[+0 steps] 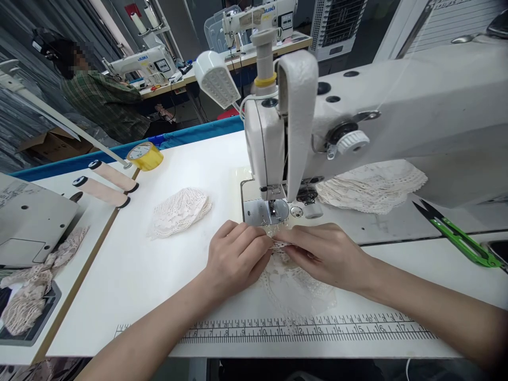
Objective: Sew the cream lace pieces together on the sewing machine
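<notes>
Here, at the centre of the frame, we saw the left hand (pixel 238 256) closed on the near-gathered edge of a lace piece (pixel 296 288), fingers curled, forearm slanting up from the lower left. We found the right hand (pixel 331 254) facing it, fingers reaching leftward, thumb beneath, pinched on the same edge, forearm angling in from the lower right. The lace spread below centre, between the needle plate (pixel 257 211) and the printed ruler (pixel 222 333).
</notes>
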Motion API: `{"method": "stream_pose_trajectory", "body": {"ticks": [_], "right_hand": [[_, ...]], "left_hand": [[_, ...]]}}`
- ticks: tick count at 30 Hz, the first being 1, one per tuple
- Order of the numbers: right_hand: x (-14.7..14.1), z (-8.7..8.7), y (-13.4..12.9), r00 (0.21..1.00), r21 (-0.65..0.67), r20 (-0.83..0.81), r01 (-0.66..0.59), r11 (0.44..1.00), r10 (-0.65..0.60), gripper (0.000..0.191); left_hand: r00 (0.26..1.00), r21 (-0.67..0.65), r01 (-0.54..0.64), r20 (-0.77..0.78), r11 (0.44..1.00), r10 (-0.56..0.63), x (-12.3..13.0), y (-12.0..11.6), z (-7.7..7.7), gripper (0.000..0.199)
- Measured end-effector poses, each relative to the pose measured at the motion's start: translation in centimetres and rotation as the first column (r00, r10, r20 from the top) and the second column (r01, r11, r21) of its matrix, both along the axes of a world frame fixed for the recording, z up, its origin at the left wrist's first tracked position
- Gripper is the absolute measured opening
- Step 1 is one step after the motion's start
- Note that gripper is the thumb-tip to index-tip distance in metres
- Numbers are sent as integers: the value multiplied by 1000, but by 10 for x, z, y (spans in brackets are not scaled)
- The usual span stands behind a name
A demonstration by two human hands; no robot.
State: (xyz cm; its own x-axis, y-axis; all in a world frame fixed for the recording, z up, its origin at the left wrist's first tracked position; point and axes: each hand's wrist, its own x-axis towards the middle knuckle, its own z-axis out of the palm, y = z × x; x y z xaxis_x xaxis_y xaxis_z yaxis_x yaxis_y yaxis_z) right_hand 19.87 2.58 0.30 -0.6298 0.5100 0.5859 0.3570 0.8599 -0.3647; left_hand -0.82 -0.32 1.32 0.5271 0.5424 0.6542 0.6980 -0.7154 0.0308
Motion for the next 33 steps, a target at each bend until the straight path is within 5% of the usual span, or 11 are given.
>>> {"method": "stream_pose_trajectory", "body": {"ticks": [9,14,15,17,19,20,22,24,26,29,33], "right_hand": [[13,2,1,997,403,32,-75,912,68,20],[19,8,-3,983,413,105,-179,893,148,18],[20,14,-4,979,336,90,-204,920,184,15],[23,30,-6,961,41,39,-275,961,273,10],[26,47,-6,936,-382,1,-326,865,353,10],[26,53,-5,930,-540,8,-305,784,367,11],[25,56,-1,946,-680,74,-185,710,317,12],[19,48,6,974,-628,156,-31,777,165,13],[12,32,12,979,-479,206,98,872,3,15],[3,10,19,967,-282,222,185,941,-124,14],[-2,-1,24,943,-183,264,256,949,-203,17]], "left_hand": [[995,-138,-6,102,990,20,-1,-2,-2,11],[963,-392,69,266,917,41,2,-6,5,11],[946,-532,118,316,839,67,3,-8,10,9],[919,-804,253,373,537,127,5,-13,21,7],[915,-911,350,383,219,128,8,-18,29,8],[918,-919,361,380,159,116,9,-20,31,10],[938,-913,296,334,279,97,12,-20,29,11],[973,-817,111,205,565,105,14,-16,19,11],[988,-629,-76,58,774,144,14,-11,6,10],[982,-373,-189,-46,909,185,13,-6,-8,8],[984,-98,-118,-143,988,103,13,-8,-10,17]]}}
